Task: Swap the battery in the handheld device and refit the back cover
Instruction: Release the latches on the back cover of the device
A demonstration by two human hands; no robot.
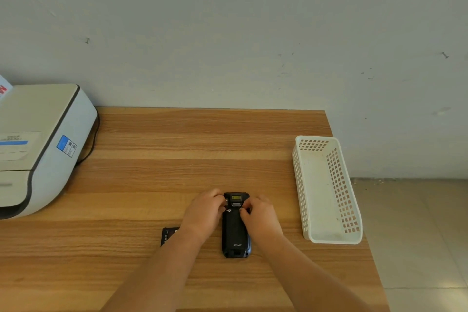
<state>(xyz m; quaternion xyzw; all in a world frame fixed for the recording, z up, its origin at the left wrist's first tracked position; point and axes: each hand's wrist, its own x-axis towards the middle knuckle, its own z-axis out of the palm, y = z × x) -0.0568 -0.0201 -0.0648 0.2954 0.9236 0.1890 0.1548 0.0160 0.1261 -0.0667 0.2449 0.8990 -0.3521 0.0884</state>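
A black handheld device (235,230) lies face down on the wooden table (152,159), its back cover (234,228) sitting on it. My left hand (203,213) grips the device's upper left edge, fingers curled by a small round latch. My right hand (259,215) grips the upper right edge, its thumb on the cover. A loose black battery (168,235) lies on the table left of the device, partly hidden by my left forearm.
A white perforated plastic basket (326,190) stands at the table's right edge. A large white printer (38,149) with a black cable occupies the left side. The wall runs along the table's far edge; floor shows beyond the right edge.
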